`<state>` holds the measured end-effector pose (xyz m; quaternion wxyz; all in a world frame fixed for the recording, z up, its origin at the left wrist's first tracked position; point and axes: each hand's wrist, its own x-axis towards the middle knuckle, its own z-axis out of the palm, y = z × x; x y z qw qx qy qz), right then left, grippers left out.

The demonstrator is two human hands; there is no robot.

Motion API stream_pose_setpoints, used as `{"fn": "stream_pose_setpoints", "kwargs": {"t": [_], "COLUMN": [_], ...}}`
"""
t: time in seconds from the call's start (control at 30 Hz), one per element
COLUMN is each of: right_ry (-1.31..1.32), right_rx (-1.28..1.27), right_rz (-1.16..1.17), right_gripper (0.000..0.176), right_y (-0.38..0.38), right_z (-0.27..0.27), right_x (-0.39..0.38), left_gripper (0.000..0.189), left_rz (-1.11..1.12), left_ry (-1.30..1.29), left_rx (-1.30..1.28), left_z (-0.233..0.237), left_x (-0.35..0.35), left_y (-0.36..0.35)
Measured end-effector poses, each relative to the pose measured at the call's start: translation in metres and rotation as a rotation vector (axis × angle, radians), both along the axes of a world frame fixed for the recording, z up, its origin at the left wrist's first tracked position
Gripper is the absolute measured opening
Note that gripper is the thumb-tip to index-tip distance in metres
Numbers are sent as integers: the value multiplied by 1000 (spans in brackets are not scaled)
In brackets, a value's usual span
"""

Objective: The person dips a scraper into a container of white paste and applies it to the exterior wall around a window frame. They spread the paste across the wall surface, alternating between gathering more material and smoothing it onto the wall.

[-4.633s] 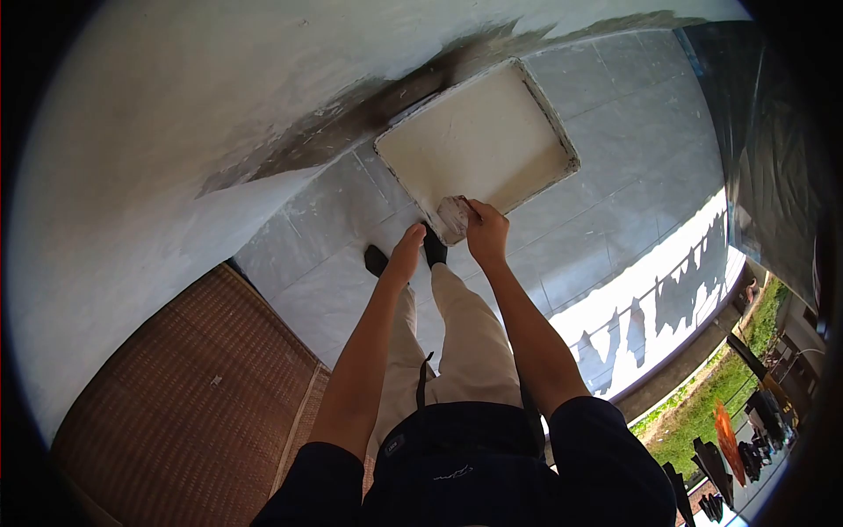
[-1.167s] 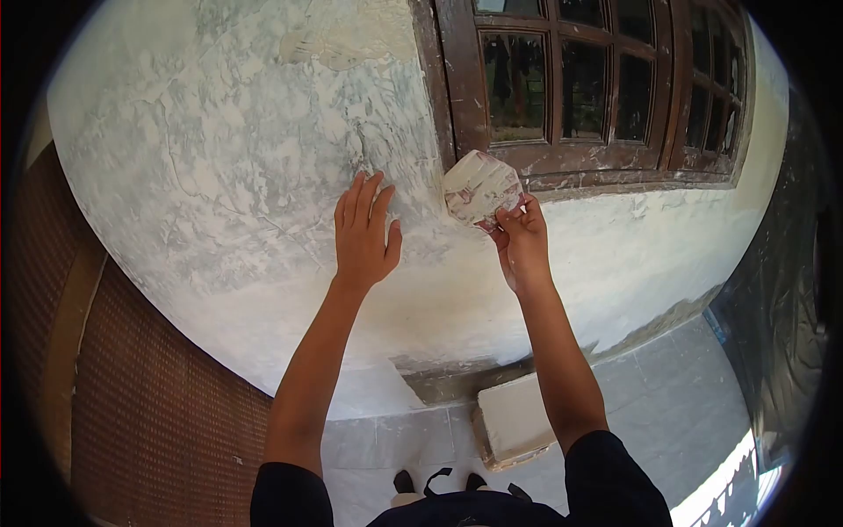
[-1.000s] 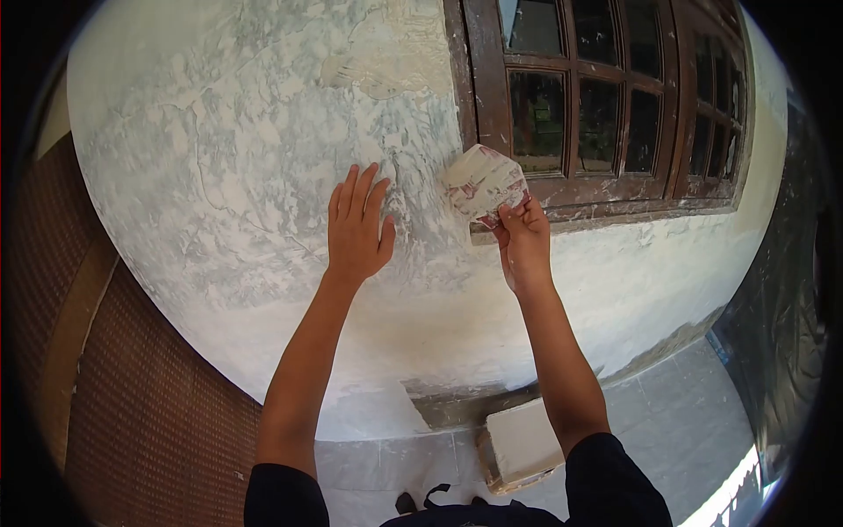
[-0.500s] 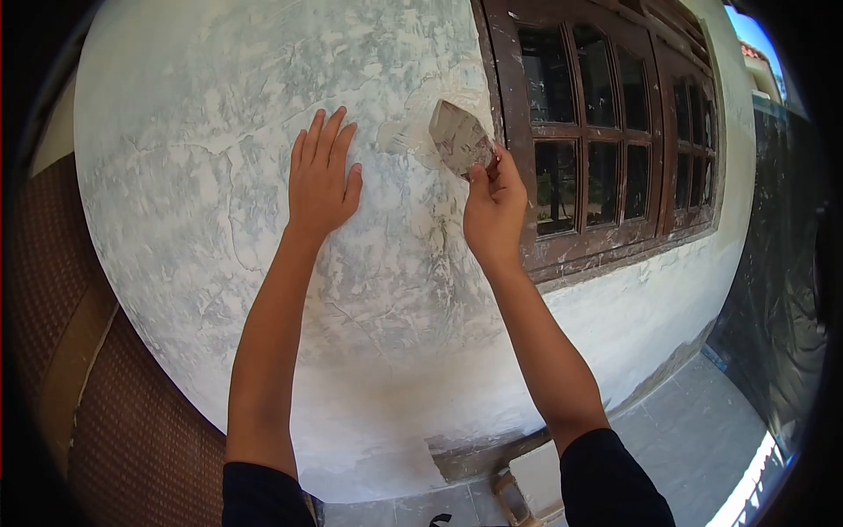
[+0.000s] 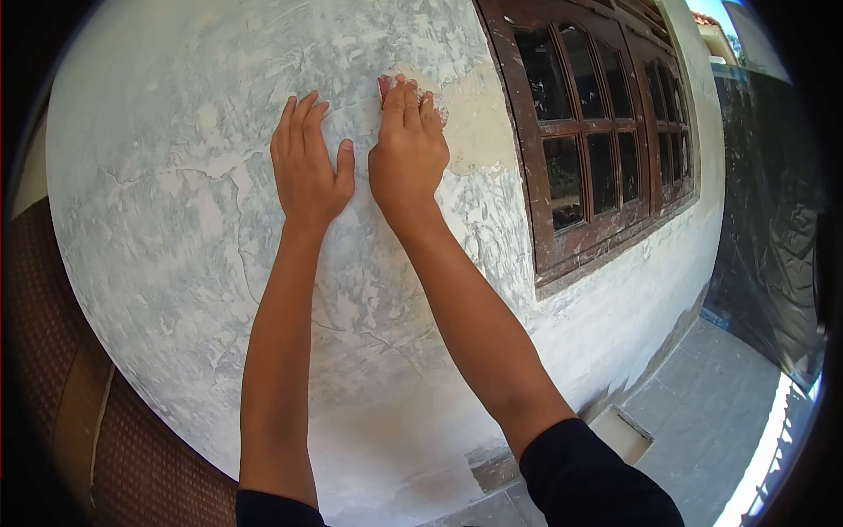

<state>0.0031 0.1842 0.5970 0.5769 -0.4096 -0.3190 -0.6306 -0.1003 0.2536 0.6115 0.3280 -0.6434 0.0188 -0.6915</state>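
My left hand (image 5: 309,171) rests on the patchy grey-white wall (image 5: 176,255) with its fingers stretched out and its thumb apart; nothing is in it. To its right, my right hand (image 5: 408,162) grips a putty knife (image 5: 385,85) and holds it against the wall. Its fingers hide most of the knife, leaving a reddish edge and bits of the smeared blade showing. A smooth cream patch of filler (image 5: 479,114) spreads on the wall between my right hand and the window frame.
A brown wooden window (image 5: 562,140) with dark panes and pale splashes is set in the wall on the right. Brown woven panelling (image 5: 149,448) lines the left. Dark sheeting (image 5: 764,220) hangs at the far right. On the grey tiled floor (image 5: 702,404) sits a pale tray-like object (image 5: 622,433).
My right hand has moved left and up from beside the window frame, turning the putty knife from blade in full view to pressed against the wall. My left hand stays on the wall.
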Motion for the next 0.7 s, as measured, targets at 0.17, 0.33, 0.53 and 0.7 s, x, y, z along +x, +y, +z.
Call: {"fn": "stream_pose_setpoints", "kwargs": {"t": [0.17,0.33,0.53,0.7], "right_ry": [218,255,225,98], "right_rx": [-128,-309,-424,-483], "right_rz": [-67,-127,-104,-140], "right_gripper": [58,62,60,42], "right_y": [16,20,9,-9], "right_z": [16,23,26,21], "right_x": [-18,-23,-33,-46], "left_gripper": [48,46,46,45], "left_rz": [-72,-211,-259,-403], "left_ry": [8,-1,-4,-33], "left_rx": [7,28,39,15], "left_z": [2,4,4,4], "left_x": [-2,-4,-4,-6], "left_y": [5,10,10,14]}}
